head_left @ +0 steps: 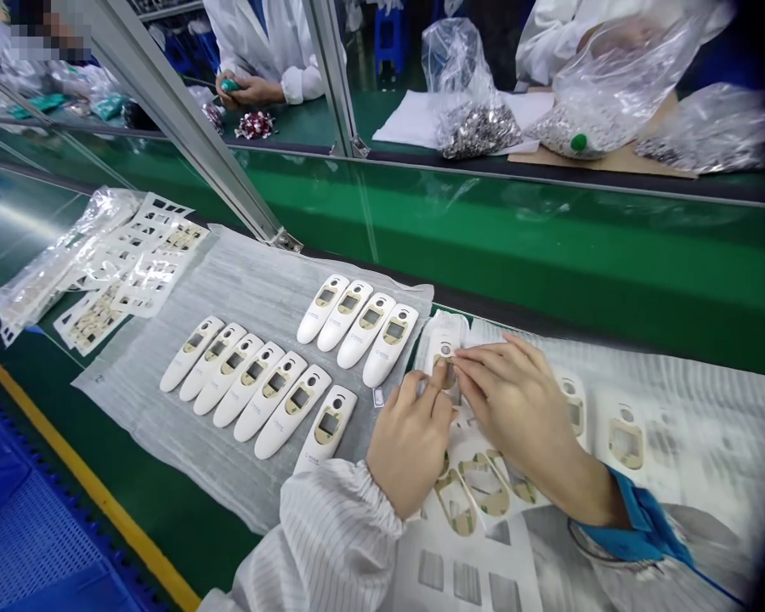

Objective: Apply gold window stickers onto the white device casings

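Note:
Pinched between my left hand (411,442) and my right hand (516,408) is a white handheld device casing (443,353) with a small round opening. Its lower part is hidden by my fingers. Near my left hand, a tiny rectangular label (378,398) lies on the grey cloth mat (229,289). Several finished-looking white devices (248,395) with small windows stand in angled rows on that mat. Beneath my hands lies a white sheet of cut-out adhesive gaskets (478,484), and more white casings (625,438) rest on the sheet at right.
Stacked die-cut sheets and a plastic bag (95,255) lie left of the mat. A metal rail (172,110) and green conveyor belt (484,229) run beyond. Across them, a co-worker's hands (248,89) hold a small green item, near plastic bags of metal parts (472,102).

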The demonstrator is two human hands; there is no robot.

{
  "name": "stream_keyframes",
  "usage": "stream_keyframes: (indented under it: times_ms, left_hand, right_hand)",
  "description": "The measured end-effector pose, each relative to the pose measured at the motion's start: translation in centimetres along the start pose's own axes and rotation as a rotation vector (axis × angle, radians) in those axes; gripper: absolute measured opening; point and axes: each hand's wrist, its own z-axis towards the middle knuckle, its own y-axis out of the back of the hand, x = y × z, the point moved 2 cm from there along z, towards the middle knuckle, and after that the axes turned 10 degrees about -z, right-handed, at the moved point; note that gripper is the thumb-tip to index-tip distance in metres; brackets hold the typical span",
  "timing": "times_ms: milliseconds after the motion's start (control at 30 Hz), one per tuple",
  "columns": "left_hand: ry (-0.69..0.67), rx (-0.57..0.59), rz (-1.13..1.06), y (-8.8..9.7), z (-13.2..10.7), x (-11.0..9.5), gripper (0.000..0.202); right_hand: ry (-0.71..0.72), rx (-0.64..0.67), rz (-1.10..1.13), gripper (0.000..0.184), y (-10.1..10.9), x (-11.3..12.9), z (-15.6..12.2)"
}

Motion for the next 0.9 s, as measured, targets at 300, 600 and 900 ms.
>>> stream_keyframes:
  times_ms: [300,600,900]
  left_hand:
    - [-0.026,0.021,0.007,-0.3,-0.1,-0.1,0.014]
    - [0.09,-0.047,-0.402,3.6,-2.6,-0.7,0.023]
    - [0.016,-0.213,-0.981,9.2,-10.5,-7.5,0.019]
  right_hand:
    - [0.019,0.026,0.059,0.025,0.7,-0.8,-0.4]
    - [-0.169,0.163,0.41,0.027,3.3,-0.9,-0.1]
    - [-0.209,0.791,0.837,0.019,14.4,3.3,-14.9]
